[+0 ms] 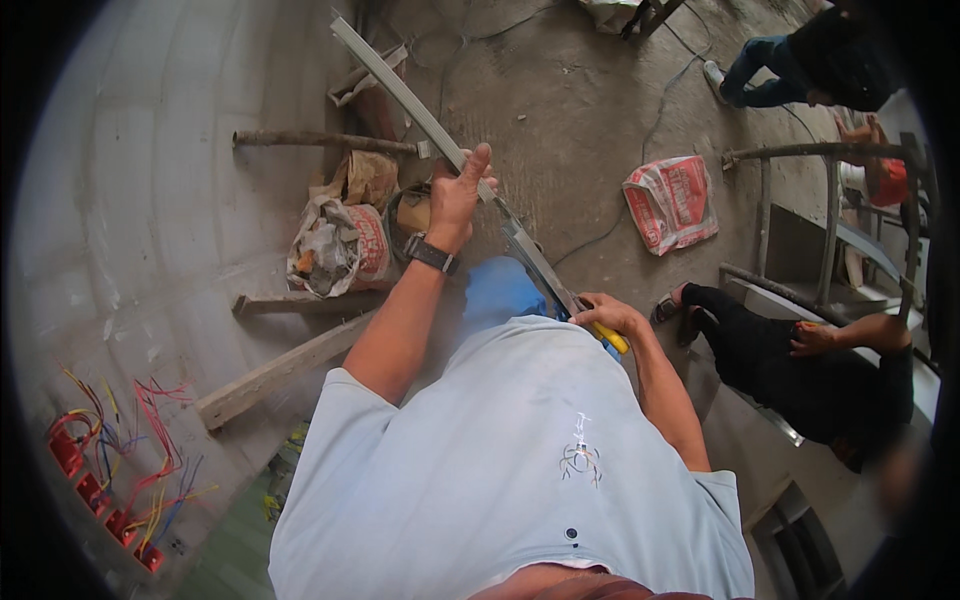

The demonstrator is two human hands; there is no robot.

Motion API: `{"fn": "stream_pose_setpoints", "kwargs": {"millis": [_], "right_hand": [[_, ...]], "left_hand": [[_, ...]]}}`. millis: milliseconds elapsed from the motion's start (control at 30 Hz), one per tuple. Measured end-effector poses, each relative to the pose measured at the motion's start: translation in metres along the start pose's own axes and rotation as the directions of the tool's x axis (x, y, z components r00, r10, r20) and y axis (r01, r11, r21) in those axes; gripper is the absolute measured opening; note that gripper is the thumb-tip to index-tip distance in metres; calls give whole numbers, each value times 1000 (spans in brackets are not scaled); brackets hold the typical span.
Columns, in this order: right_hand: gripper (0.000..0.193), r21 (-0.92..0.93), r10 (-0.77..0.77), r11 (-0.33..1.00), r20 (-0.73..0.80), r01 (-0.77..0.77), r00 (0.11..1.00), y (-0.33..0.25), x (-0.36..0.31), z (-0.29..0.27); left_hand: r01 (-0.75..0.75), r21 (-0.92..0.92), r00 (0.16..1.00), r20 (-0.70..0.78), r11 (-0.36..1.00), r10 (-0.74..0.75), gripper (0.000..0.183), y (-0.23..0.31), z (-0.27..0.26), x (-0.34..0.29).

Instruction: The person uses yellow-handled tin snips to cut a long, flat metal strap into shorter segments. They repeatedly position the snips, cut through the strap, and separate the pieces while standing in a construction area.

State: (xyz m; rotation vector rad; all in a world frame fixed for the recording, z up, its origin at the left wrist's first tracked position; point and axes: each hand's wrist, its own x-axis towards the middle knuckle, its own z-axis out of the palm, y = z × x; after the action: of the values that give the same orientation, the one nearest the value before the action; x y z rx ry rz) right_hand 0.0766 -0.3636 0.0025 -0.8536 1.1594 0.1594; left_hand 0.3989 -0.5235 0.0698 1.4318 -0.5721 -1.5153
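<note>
A long, thin, light-grey metal channel (400, 92) runs from the upper left down toward my waist. My left hand (459, 200) is closed around its middle, thumb up along the metal. Just past that hand the strip looks narrow and kinked, and its near part (532, 258) carries on to my right hand (612, 313). That hand is closed on yellow-handled snips (611, 338), held low at my right side against the near end of the channel. Their jaws are mostly hidden, so I cannot tell whether they bite the metal.
Left of me are an open rubble sack (335, 248), a timber plank (285, 368) and red wall boxes (92, 492) with loose wires. A red-and-white bag (672, 203) lies ahead. At right are metal frames (829, 230), a person in black (790, 370) and another person (780, 70) farther off.
</note>
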Motion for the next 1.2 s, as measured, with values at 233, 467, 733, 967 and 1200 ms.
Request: {"fn": "stream_pose_setpoints", "kwargs": {"millis": [233, 467, 733, 967, 1200], "right_hand": [[87, 47, -124, 991, -16, 125, 992, 19, -5, -15], [92, 14, -68, 997, -147, 71, 987, 40, 4, 1], [64, 469, -32, 742, -689, 479, 724, 109, -40, 39], [51, 701, 312, 501, -694, 508, 649, 219, -63, 120], [40, 641, 419, -229, -614, 733, 669, 263, -18, 288]], "left_hand": [[103, -433, 762, 614, 895, 209, 52, -21, -14, 31], [301, -276, 663, 749, 913, 9, 52, -62, -23, 92], [332, -80, 709, 678, 940, -193, 43, -60, 26, 127], [270, -17, 518, 846, 963, -130, 39, -44, 126, 93], [-103, 26, 527, 849, 994, 32, 37, -33, 217, -17]]}}
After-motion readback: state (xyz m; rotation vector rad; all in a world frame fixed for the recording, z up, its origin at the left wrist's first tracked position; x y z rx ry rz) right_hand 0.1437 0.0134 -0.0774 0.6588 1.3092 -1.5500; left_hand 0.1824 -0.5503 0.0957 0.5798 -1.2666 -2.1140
